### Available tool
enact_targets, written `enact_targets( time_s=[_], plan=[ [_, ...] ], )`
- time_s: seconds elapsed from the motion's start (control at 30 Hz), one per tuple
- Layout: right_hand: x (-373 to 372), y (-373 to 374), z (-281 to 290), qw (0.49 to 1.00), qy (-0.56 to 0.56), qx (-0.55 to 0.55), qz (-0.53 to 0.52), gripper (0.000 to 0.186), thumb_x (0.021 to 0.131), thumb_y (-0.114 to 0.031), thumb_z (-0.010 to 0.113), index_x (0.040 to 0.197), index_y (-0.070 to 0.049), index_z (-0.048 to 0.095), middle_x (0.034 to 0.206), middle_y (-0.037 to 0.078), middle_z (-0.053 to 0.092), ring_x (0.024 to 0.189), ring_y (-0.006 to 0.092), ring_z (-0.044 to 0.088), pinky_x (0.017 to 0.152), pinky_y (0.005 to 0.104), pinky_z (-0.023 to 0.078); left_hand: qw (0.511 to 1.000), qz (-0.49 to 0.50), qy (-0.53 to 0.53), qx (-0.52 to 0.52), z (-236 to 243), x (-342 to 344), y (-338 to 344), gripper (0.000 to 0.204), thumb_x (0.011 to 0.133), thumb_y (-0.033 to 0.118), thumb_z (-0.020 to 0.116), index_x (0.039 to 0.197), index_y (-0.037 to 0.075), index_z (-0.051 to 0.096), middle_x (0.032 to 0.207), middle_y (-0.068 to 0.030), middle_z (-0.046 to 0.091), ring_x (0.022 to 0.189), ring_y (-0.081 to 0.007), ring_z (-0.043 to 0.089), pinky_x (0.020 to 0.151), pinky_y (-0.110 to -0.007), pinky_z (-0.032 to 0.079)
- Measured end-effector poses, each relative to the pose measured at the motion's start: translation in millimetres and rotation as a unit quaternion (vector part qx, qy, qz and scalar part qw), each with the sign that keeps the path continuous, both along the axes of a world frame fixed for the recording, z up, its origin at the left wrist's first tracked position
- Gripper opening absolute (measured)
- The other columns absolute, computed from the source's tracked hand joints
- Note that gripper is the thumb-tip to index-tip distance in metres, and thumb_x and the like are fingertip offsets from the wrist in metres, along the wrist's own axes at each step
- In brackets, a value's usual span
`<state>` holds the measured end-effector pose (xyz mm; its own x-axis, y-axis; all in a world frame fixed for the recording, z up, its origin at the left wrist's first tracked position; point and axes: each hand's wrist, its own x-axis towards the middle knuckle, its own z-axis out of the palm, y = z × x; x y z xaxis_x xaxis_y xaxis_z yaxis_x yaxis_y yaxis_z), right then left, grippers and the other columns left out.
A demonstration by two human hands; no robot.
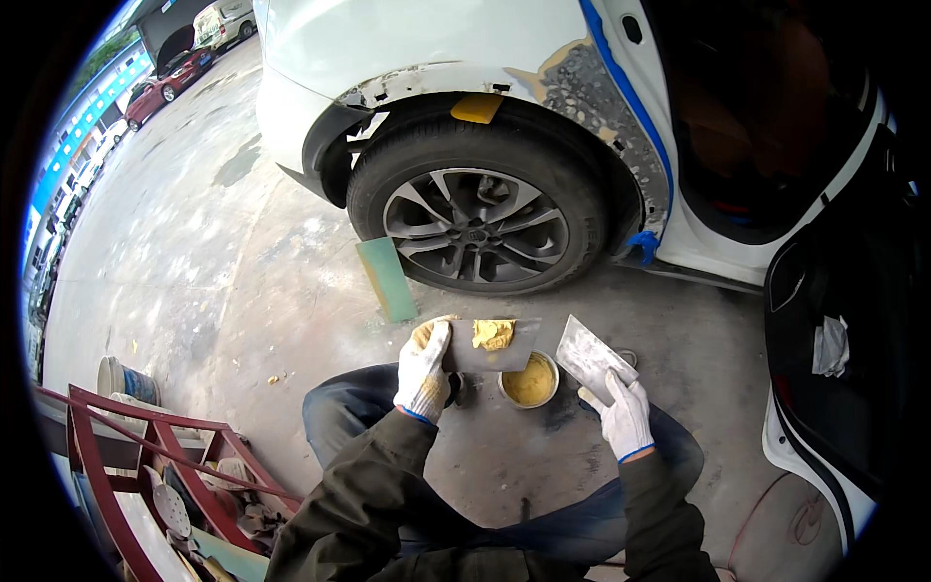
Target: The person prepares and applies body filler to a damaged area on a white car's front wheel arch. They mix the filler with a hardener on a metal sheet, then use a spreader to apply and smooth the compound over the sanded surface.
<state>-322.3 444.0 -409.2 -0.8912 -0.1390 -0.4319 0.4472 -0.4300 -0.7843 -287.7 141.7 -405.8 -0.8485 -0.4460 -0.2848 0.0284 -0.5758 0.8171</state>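
Note:
My left hand (pixel 423 369), in a white knit glove, grips a dark grey flat putty board (pixel 464 347) by its left end. A lump of yellow body filler (pixel 495 335) sits on the board near its right end. My right hand (pixel 623 415), gloved too, is closed on a broad pale metal putty spreader (pixel 586 355), held tilted and apart from the board. Between my knees on the ground stands a round open tin (pixel 530 382) with yellow filler in it, partly covered by the board's edge.
Ahead is a white car (pixel 427 34) with a wheel (pixel 475 228) and a patched, sanded arch (pixel 601 107). A green sheet (pixel 388 281) leans by the tyre. The car door (pixel 844 320) hangs open at right. A red metal rack (pixel 184 456) and a bucket (pixel 128 380) stand left.

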Motion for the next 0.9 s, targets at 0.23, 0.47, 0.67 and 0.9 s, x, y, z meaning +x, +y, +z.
enact_targets(
  time_s=[0.23, 0.47, 0.67, 0.9],
  plan=[
    [6, -33, -22, 0.978, -0.102, -0.184, -0.001, 0.027, 0.102, -0.012, 0.049, 0.125, 0.000, 0.055, 0.121, 0.014, 0.061, 0.110, 0.0250, 0.062, 0.092, 0.0467, 0.058, 0.996, -0.082, -0.032, 0.001, -24, 22, -7, 0.023, 0.101, 0.020, 0.056, 0.112, 0.001, 0.063, 0.096, -0.0014, 0.064, 0.083, -0.0088, 0.058, 0.073, -0.023, 0.048],
    [5, -40, -22, 0.984, -0.064, 0.030, 0.161, 0.024, 0.097, -0.011, 0.057, 0.119, -0.005, 0.061, 0.109, 0.008, 0.068, 0.094, 0.0201, 0.068, 0.072, 0.0393, 0.062, 0.994, -0.100, -0.029, 0.030, -14, 17, -24, 0.023, 0.099, 0.022, 0.059, 0.108, 0.001, 0.062, 0.096, -0.0060, 0.067, 0.086, -0.0159, 0.065, 0.078, -0.029, 0.053],
    [28, -50, -57, 0.791, -0.279, -0.510, 0.191, 0.030, 0.100, -0.032, 0.045, 0.113, -0.011, 0.062, 0.083, 0.007, 0.067, 0.054, 0.0143, 0.056, 0.040, 0.0237, 0.038, 0.939, -0.336, -0.067, 0.021, 32, 13, -12, 0.026, 0.098, 0.026, 0.061, 0.107, 0.001, 0.064, 0.094, -0.0038, 0.066, 0.087, -0.0109, 0.062, 0.077, -0.024, 0.050],
    [55, -93, -42, 0.786, -0.473, -0.398, 0.013, 0.064, 0.097, -0.058, 0.035, 0.139, -0.011, 0.045, 0.100, 0.013, 0.064, 0.045, 0.0223, 0.045, 0.048, 0.0367, 0.045, 0.943, -0.331, 0.001, 0.036, 37, 13, 0, 0.025, 0.098, 0.022, 0.061, 0.106, -0.001, 0.064, 0.097, -0.0051, 0.067, 0.089, -0.0120, 0.063, 0.083, -0.026, 0.051]
  ],
)
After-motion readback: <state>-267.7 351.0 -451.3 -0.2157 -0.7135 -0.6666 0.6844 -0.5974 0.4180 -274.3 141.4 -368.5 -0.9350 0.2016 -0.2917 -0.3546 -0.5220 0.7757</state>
